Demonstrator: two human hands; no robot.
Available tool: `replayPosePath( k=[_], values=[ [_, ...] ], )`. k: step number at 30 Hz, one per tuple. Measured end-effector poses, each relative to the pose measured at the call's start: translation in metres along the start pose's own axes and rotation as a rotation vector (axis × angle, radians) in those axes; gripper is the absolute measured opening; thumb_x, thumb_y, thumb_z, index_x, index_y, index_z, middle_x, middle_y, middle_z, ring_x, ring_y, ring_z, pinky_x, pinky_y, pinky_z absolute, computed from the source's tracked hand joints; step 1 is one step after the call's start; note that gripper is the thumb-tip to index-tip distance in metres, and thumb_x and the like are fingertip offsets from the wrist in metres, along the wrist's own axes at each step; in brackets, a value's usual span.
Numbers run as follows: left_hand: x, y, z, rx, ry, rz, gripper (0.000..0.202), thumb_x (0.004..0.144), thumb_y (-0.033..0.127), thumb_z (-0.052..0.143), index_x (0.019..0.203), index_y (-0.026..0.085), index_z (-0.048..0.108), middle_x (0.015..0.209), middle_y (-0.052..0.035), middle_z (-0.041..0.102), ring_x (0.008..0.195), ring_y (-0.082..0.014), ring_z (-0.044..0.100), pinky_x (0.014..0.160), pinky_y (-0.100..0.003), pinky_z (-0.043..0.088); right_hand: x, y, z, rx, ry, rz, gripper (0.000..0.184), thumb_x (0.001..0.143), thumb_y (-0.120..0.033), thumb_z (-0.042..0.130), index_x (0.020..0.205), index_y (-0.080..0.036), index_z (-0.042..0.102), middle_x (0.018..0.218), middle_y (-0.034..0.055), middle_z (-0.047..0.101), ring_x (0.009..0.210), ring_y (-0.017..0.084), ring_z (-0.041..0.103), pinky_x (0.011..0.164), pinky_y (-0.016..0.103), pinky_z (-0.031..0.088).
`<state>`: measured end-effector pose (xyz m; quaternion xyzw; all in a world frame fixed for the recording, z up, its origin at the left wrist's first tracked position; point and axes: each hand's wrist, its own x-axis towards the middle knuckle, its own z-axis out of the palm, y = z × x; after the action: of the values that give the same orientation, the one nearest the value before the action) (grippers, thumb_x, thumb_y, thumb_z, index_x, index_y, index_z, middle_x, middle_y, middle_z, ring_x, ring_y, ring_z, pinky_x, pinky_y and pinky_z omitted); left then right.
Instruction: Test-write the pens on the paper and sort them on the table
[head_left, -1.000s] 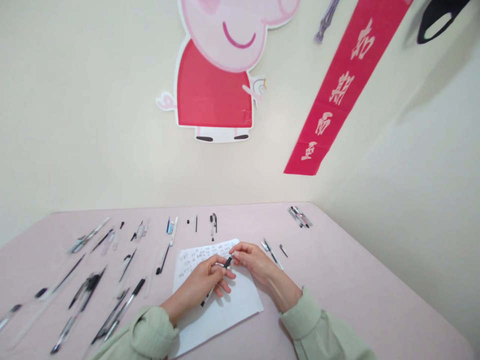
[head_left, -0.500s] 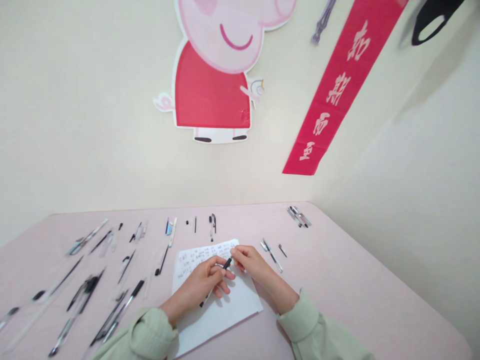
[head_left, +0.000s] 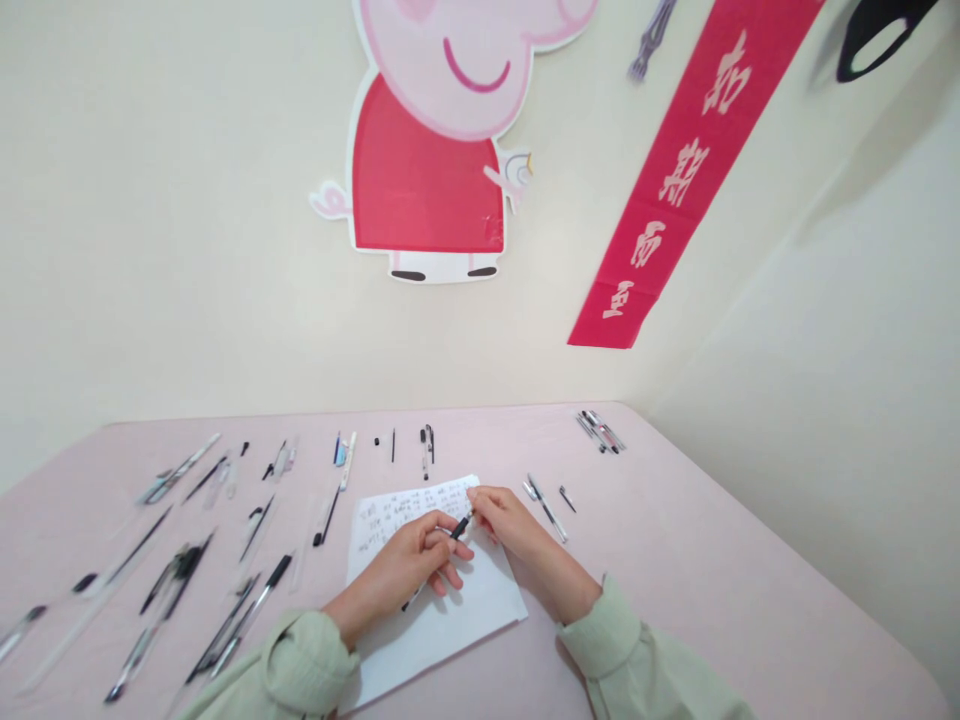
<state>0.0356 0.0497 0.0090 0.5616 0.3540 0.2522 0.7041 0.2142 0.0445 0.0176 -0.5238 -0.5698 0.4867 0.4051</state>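
Over a white sheet of paper (head_left: 450, 610) with handwriting near its top, my left hand (head_left: 409, 565) grips the barrel of a black pen (head_left: 458, 527). My right hand (head_left: 504, 518) pinches the pen's far end with its fingertips. Both hands meet above the middle of the sheet, which lies on the pink table (head_left: 675, 560). Pale green sleeves cover both forearms.
Several pens and pen parts lie spread over the table's left half (head_left: 172, 580). More lie along the back (head_left: 426, 445), beside the paper on the right (head_left: 546, 505), and in a small cluster at the far right (head_left: 600, 432). A wall with a cartoon cutout stands behind.
My right hand's fingers have shifted slightly on the pen's end, and a pale tip now shows there. The left hand keeps its grip.
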Motion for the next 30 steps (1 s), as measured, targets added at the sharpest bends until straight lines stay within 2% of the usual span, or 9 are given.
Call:
replayPosePath(
  k=[4, 10, 14, 16, 20, 23, 26, 30],
  values=[
    [-0.0018, 0.0034, 0.0011, 0.012, -0.004, -0.016, 0.028, 0.077, 0.034, 0.061, 0.096, 0.018, 0.048, 0.092, -0.0107, 0.072, 0.058, -0.0145, 0.067, 0.049, -0.024, 0.047, -0.0023, -0.004, -0.0027, 0.021, -0.064, -0.042, 0.026, 0.083, -0.034, 0.054, 0.062, -0.02, 0.045, 0.056, -0.0049, 0.042, 0.052, 0.01, 0.039, 0.052, 0.024, 0.028],
    [-0.0003, 0.0015, 0.0008, 0.029, -0.011, 0.003, 0.031, 0.076, 0.037, 0.062, 0.097, 0.018, 0.049, 0.09, -0.0103, 0.073, 0.058, -0.0155, 0.067, 0.049, -0.025, 0.046, -0.0017, -0.0012, -0.0018, -0.023, -0.022, 0.013, 0.042, 0.086, -0.044, 0.051, 0.054, -0.021, 0.035, 0.051, -0.0066, 0.03, 0.048, 0.009, 0.027, 0.049, 0.026, 0.021],
    [0.0004, -0.0004, 0.0, 0.009, -0.008, 0.005, 0.033, 0.075, 0.04, 0.063, 0.096, 0.018, 0.049, 0.088, -0.0094, 0.072, 0.057, -0.0152, 0.067, 0.049, -0.025, 0.046, -0.0022, -0.0028, -0.0022, 0.041, -0.064, -0.015, 0.029, 0.085, -0.034, 0.05, 0.06, -0.02, 0.044, 0.055, -0.0047, 0.041, 0.051, 0.01, 0.037, 0.051, 0.024, 0.027],
    [0.0007, -0.0009, -0.0001, 0.011, -0.013, 0.0, 0.033, 0.075, 0.039, 0.064, 0.096, 0.018, 0.049, 0.088, -0.0091, 0.072, 0.057, -0.015, 0.067, 0.049, -0.024, 0.046, -0.0025, -0.0033, -0.0028, 0.029, -0.082, -0.044, 0.026, 0.082, -0.03, 0.054, 0.06, -0.02, 0.044, 0.055, -0.005, 0.042, 0.052, 0.009, 0.038, 0.052, 0.024, 0.027],
    [0.0017, -0.0022, -0.0007, 0.005, -0.005, 0.002, 0.032, 0.076, 0.039, 0.063, 0.096, 0.018, 0.049, 0.089, -0.0094, 0.072, 0.057, -0.0151, 0.067, 0.048, -0.024, 0.045, -0.0013, -0.0015, -0.0024, -0.041, -0.056, -0.019, 0.039, 0.084, -0.04, 0.054, 0.054, -0.02, 0.038, 0.049, -0.0064, 0.033, 0.047, 0.009, 0.031, 0.048, 0.025, 0.022],
    [0.0023, -0.0028, -0.0015, 0.002, 0.002, 0.007, 0.031, 0.077, 0.039, 0.062, 0.096, 0.018, 0.049, 0.091, -0.0104, 0.072, 0.058, -0.0147, 0.067, 0.049, -0.024, 0.046, -0.0009, -0.0016, -0.0018, -0.008, -0.027, -0.014, 0.041, 0.087, -0.046, 0.049, 0.056, -0.02, 0.042, 0.05, -0.0052, 0.037, 0.047, 0.009, 0.034, 0.049, 0.025, 0.024],
    [0.0019, -0.0026, -0.002, 0.006, -0.008, 0.008, 0.031, 0.078, 0.04, 0.062, 0.096, 0.018, 0.05, 0.092, -0.0107, 0.072, 0.058, -0.0145, 0.067, 0.049, -0.024, 0.046, -0.0014, -0.0031, -0.0023, 0.039, -0.054, -0.044, 0.035, 0.086, -0.042, 0.051, 0.06, -0.02, 0.045, 0.055, -0.0046, 0.042, 0.05, 0.01, 0.039, 0.05, 0.024, 0.028],
    [0.0004, -0.0019, -0.0016, 0.015, -0.03, 0.018, 0.033, 0.078, 0.044, 0.062, 0.095, 0.018, 0.051, 0.093, -0.0107, 0.072, 0.061, -0.0148, 0.068, 0.05, -0.023, 0.046, -0.0013, -0.0021, -0.0027, 0.006, -0.079, -0.061, 0.033, 0.083, -0.037, 0.054, 0.058, -0.02, 0.041, 0.052, -0.0058, 0.04, 0.049, 0.009, 0.036, 0.05, 0.024, 0.027]
  ],
)
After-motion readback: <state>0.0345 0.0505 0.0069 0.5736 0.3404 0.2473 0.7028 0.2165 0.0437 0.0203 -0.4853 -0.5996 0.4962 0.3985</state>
